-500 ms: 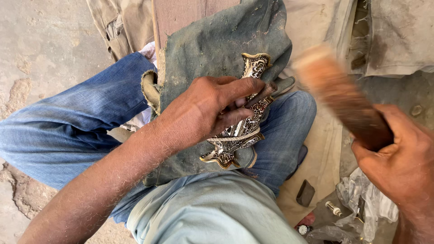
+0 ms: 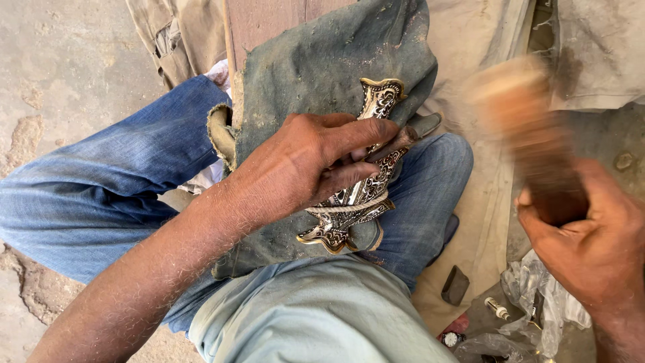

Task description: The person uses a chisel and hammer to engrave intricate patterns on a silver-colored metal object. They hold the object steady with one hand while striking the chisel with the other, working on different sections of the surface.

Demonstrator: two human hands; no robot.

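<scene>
Seen from above, over a lap in blue jeans (image 2: 101,202). Ornate gold-and-black metal piece (image 2: 356,202) lying on a worn denim cloth (image 2: 316,74) draped over the knee. Left hand (image 2: 302,168) pressed on that metal piece, fingers pinching a thin dark punch (image 2: 393,144) against it. To the right of the piece, right hand (image 2: 591,249) closed tightly around a blurred wooden mallet (image 2: 531,134), raised.

We see a glossy engraved metal ornament (image 2: 366,195) on rough, dusty denim cloth (image 2: 316,74), and a matt wooden mallet (image 2: 531,134).
</scene>
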